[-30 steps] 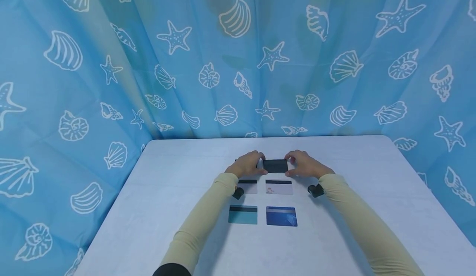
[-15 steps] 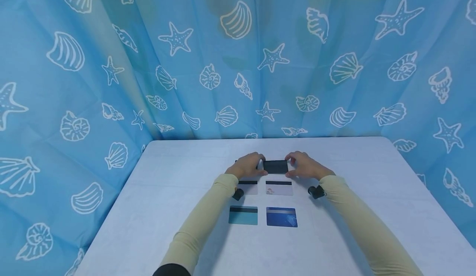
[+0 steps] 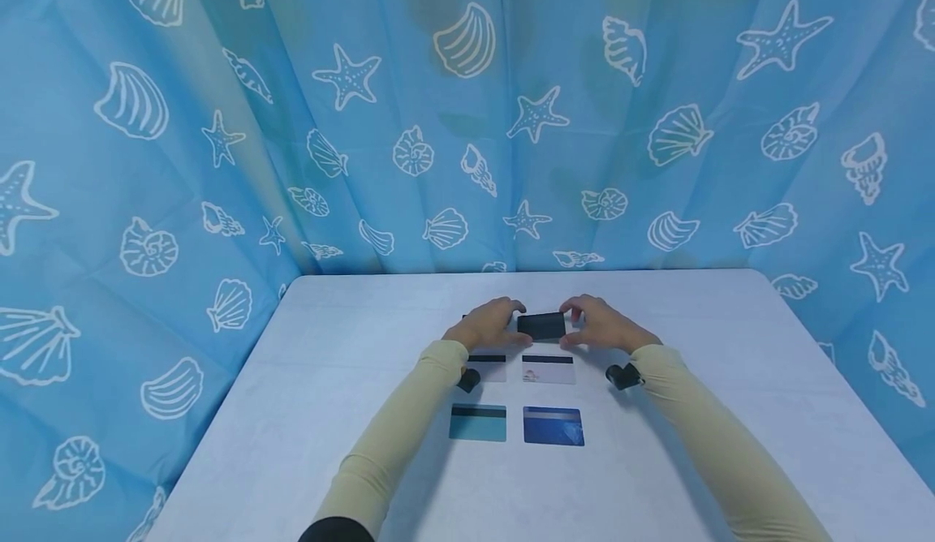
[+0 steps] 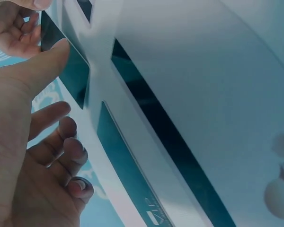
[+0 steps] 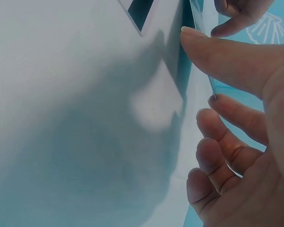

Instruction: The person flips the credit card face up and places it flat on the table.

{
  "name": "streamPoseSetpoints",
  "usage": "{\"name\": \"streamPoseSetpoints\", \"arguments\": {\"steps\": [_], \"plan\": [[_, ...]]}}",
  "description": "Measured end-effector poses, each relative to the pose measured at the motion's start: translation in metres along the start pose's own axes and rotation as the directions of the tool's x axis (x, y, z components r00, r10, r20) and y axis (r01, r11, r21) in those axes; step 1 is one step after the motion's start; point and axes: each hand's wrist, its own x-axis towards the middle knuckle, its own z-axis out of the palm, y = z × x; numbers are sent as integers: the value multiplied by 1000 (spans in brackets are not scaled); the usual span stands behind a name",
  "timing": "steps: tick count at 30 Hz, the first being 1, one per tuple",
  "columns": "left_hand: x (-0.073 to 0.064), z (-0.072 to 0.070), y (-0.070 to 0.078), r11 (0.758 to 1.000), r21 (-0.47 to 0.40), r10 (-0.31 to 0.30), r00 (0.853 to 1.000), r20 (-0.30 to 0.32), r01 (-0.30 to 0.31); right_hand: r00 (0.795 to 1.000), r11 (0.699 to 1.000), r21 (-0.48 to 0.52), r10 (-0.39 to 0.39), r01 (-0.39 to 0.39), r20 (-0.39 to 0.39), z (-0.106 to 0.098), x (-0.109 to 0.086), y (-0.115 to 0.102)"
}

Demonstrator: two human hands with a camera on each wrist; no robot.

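Observation:
A dark card [image 3: 541, 327] is pinched along its near and far edges by the thumb and index finger of my right hand [image 3: 602, 324]. It is tilted, its right side raised off the table in the right wrist view. My left hand [image 3: 488, 323] is at the card's left end, thumb [image 4: 54, 59] overlapping it, index finger spread away, other fingers loosely bent. Beneath that hand lies another dark card [image 4: 125, 161] with "VIP" lettering, mostly hidden from the head view. Nearer are two pale cards with black stripes, one [image 3: 488, 372] partly covered by the left wrist, the other [image 3: 548, 373] in full sight.
In the front row lie a teal card [image 3: 477, 426] and a blue card [image 3: 553, 428]. All rest on a white table [image 3: 329, 380]. A blue curtain [image 3: 467, 120] with shell and starfish prints hangs behind the far edge. Small black devices sit at both wrists.
The dark card has tilted slightly, its left end shifting. My left index finger has lifted off it and the left thumb has slid right. My right hand keeps its pinch.

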Motion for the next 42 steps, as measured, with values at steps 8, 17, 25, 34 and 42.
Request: {"name": "streamPoseSetpoints", "arguments": {"steps": [8,17,25,34,42], "plan": [[4,-4,10,998,39,44,999,-15,-44,999,998,-25,-49,49,-11,-6,0,0],[8,-6,19,999,28,41,999,-24,-40,998,998,-20,-60,59,-22,-10,-2,-2],[10,-6,26,998,28,60,998,-33,-59,995,995,0,-97,97,-32,-12,-3,0],[12,-5,32,996,50,81,996,-32,-80,994,995,8,-101,101,-44,-13,-7,-2],[13,-5,39,995,41,95,995,-34,-93,995,995,24,-91,92,-41,-14,-9,-3]]}}
